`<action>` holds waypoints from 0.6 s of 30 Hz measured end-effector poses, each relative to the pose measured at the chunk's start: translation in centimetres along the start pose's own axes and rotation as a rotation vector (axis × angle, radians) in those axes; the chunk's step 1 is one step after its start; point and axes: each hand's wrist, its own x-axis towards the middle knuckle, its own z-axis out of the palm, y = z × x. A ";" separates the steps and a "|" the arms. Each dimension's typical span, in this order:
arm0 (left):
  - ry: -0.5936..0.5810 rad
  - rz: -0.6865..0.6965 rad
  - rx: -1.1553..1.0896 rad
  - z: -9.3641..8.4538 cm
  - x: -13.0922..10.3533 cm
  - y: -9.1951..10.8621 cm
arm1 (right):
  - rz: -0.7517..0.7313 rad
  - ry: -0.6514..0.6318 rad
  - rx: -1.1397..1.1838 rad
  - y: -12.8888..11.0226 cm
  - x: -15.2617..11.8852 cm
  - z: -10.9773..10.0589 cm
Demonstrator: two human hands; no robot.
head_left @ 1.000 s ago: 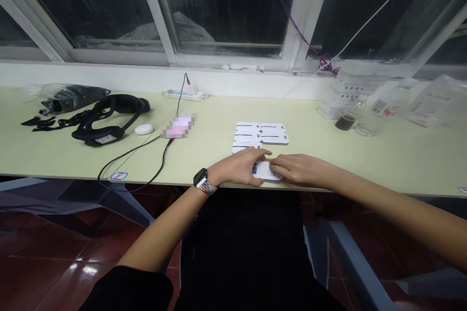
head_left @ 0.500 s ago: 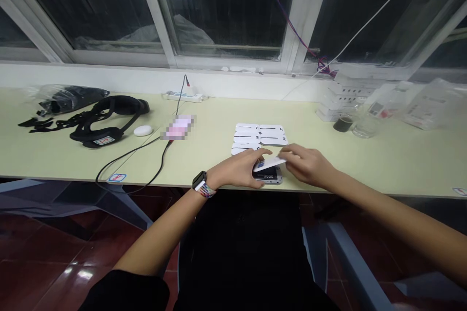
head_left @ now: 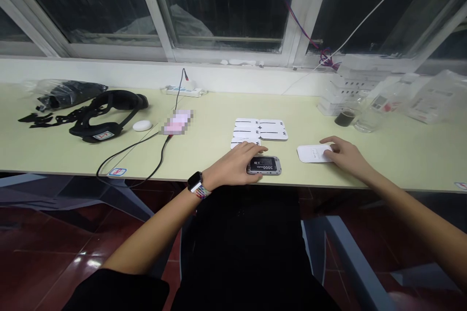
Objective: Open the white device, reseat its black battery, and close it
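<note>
My left hand (head_left: pixel 237 165) grips the left end of a small grey handheld device (head_left: pixel 278 165), thumb on the near side and fingers across the far side. Its back is uncovered, and a black battery (head_left: pixel 265 163) marked 3000mAh shows inside. To the right, my right hand (head_left: pixel 345 158) pinches the right end of a white back cover (head_left: pixel 308 153), which lies on or just over the table. Several white rounded devices (head_left: pixel 273 129) marked with black lines and a W lie together just beyond my left hand.
A black headset (head_left: pixel 109 114), a white oval case (head_left: pixel 142 126) and a pixelated item (head_left: pixel 178 122) on a cable are to the left. A power strip (head_left: pixel 184 91) lies at the back. White boxes (head_left: pixel 330 102), a dark-filled cup (head_left: pixel 345 117) and a clear bottle (head_left: pixel 365 121) stand right.
My right hand has carried the white cover off the device to the right and down toward the table. The battery is now fully exposed; my left hand stays on the device.
</note>
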 end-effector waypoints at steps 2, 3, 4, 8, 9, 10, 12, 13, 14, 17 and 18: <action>0.024 0.007 0.033 -0.1 -0.8 -0.3 | 0.005 -0.054 -0.058 -0.1 0.2 -0.3; 0.035 0.011 0.050 -0.2 -1.2 -0.4 | 0.001 -0.080 -0.081 -0.2 0.3 -0.4; 0.045 0.013 0.067 -0.3 -1.6 -0.5 | -0.005 -0.101 -0.104 -0.3 0.3 -0.5; 0.083 -0.036 0.095 -0.4 -2.8 -0.9 | -0.019 -0.131 -0.191 -0.7 0.4 -0.5; 0.090 -0.052 0.089 -0.3 -2.9 -1.0 | -0.020 -0.130 -0.209 -0.8 0.4 -0.4; 0.095 -0.064 0.080 -0.3 -3.0 -1.0 | -0.020 -0.129 -0.229 -0.8 0.3 -0.3; 0.096 -0.074 0.062 -0.2 -2.9 -1.1 | -0.018 -0.119 -0.277 -0.8 0.2 0.0; 0.095 -0.076 0.054 -0.2 -2.9 -1.1 | -0.017 -0.108 -0.305 -0.7 0.2 0.1; 0.093 -0.077 0.047 -0.1 -2.9 -1.1 | -0.018 -0.093 -0.332 -0.8 0.1 0.2; 0.096 -0.081 0.030 -0.1 -2.8 -1.2 | -0.044 -0.013 -0.395 -1.4 -0.4 0.6; 0.097 -0.083 0.025 -0.1 -2.8 -1.2 | -0.074 0.018 -0.399 -2.0 -0.6 0.9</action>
